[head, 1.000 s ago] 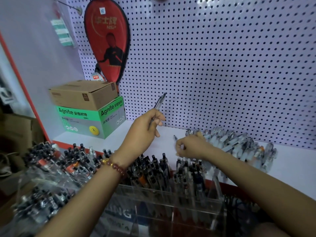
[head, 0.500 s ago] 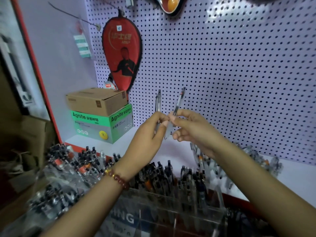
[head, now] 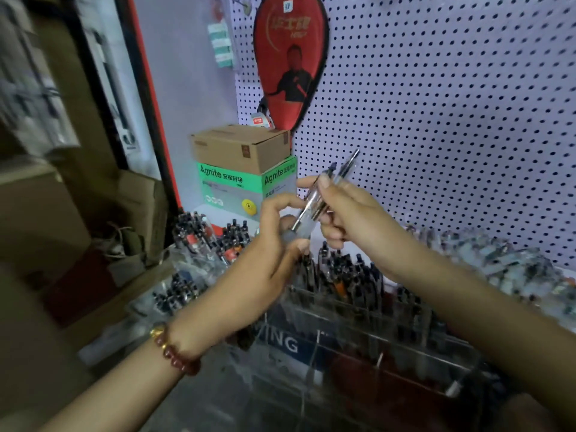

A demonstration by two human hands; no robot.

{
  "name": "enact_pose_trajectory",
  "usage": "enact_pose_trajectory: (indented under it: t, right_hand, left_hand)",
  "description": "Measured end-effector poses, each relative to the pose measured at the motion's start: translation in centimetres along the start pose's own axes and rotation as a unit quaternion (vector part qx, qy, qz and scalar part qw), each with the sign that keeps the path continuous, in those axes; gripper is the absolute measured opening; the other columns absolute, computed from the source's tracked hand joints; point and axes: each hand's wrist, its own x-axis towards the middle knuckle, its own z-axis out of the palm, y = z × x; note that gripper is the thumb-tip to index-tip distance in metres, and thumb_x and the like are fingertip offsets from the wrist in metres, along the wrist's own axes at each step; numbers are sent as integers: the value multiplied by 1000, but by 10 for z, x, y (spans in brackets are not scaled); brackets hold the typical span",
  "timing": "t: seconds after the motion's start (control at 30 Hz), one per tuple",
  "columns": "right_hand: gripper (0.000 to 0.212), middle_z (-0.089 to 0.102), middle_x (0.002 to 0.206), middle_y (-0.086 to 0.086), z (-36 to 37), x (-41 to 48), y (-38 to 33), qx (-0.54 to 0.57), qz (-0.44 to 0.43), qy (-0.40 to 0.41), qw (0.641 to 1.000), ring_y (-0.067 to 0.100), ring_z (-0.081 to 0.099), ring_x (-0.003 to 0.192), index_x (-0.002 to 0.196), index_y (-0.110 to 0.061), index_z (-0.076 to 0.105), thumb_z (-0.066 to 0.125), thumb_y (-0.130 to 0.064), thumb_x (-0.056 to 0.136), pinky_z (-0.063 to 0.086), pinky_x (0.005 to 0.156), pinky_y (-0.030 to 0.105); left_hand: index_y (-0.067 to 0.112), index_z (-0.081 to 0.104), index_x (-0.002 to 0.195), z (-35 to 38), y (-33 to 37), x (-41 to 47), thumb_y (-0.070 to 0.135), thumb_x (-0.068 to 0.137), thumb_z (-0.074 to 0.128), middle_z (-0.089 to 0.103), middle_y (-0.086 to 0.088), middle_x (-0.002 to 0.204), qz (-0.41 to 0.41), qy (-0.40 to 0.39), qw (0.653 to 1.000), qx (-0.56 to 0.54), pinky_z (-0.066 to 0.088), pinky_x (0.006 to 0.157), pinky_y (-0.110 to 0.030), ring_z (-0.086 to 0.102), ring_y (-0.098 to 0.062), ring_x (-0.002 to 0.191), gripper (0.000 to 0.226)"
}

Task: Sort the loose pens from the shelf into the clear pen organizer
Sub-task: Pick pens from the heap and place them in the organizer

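Two clear pens point(head: 338, 176) slant up to the right, held together above the organizer. My right hand point(head: 349, 210) grips their middle between thumb and fingers. My left hand point(head: 274, 241) pinches their lower ends with curled fingers. Below both hands stands the clear pen organizer point(head: 358, 344), its compartments packed with upright dark-capped pens. A heap of loose clear pens point(head: 498, 263) lies on the white shelf to the right, blurred.
A brown carton point(head: 240, 148) sits on a green Agnite box point(head: 237, 188) at the shelf's back left. A red paddle case point(head: 291, 57) hangs on the white pegboard point(head: 452, 104). More trays of pens point(head: 199, 241) stand at the left.
The two pens, held one in each hand before, are now together in both hands and tilted to the right. The view has swung left.
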Motion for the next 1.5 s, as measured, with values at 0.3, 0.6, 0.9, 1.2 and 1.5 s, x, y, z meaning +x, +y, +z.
enact_pose_trajectory:
  t: [0.3, 0.6, 0.9, 1.2, 1.5]
  right_hand:
    - [16, 36, 49, 0, 47, -18, 14, -86, -86, -28, 992, 13, 34, 44, 84, -15, 61, 51, -13, 96, 30, 45, 25]
    - [14, 61, 59, 8, 71, -19, 46, -274, -117, -27, 954, 26, 62, 53, 87, -8, 60, 50, -13, 94, 50, 54, 46]
    - [38, 62, 62, 22, 92, -10, 78, -340, -60, -92, 934, 40, 63, 58, 84, 6, 60, 46, -28, 95, 52, 51, 51]
    - [42, 67, 78, 8, 103, -16, 87, -392, -6, -145, 908, 14, 64, 58, 117, -8, 52, 63, -37, 89, 56, 62, 42]
    - [31, 67, 87, -2, 100, -15, 92, -425, -15, -168, 889, 3, 57, 63, 121, -16, 52, 61, -26, 92, 54, 70, 37]
  left_hand:
    - [18, 45, 113, -40, -17, -55, 40, 90, 54, 55, -3, 85, -86, -28, 996, -11, 45, 67, -32, 58, -14, 73, 32]
    - [15, 64, 102, -71, -43, -88, 10, 78, 76, 59, 3, 101, -101, -34, 973, 205, 47, 81, -31, 58, -11, 90, 28]
    - [29, 64, 104, -67, -43, -104, 16, 84, 70, 55, 12, 114, -143, -83, 951, 261, 51, 73, -40, 54, -8, 86, 25]
    - [29, 65, 103, -63, -42, -101, 21, 84, 71, 53, 16, 103, -169, -89, 946, 263, 51, 74, -38, 53, -7, 88, 22]
    - [28, 59, 115, -60, -43, -102, 22, 81, 74, 64, 10, 103, -194, -58, 952, 228, 53, 74, -37, 61, -9, 83, 37]
